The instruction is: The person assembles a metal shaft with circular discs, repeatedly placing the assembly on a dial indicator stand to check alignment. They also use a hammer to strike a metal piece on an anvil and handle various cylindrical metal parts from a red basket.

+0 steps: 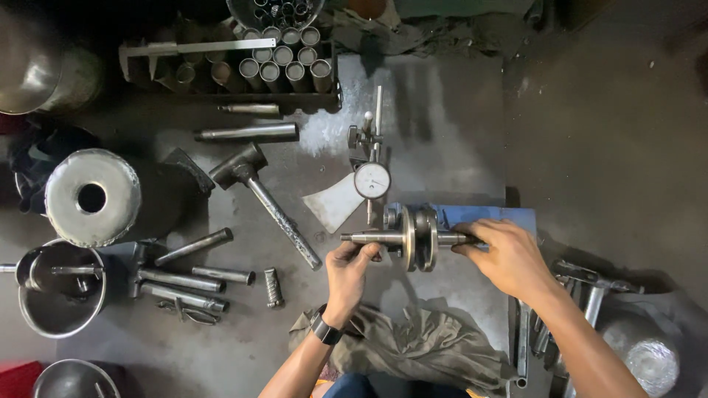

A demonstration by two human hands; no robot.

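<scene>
Far left: steel drum with a hole (92, 196), loose rods (193, 246) scattered nearby. Hammer (258, 193) lying left of centre. Centre frame: left hand (348, 271), grip pinched on the crankshaft (413, 238) stub end. Dial gauge (372, 180) perched right above it. Right hand (505, 256), grip wrapped round the opposite shaft end, over a blue block (509, 216) on the grimy surface (442, 110).
</scene>
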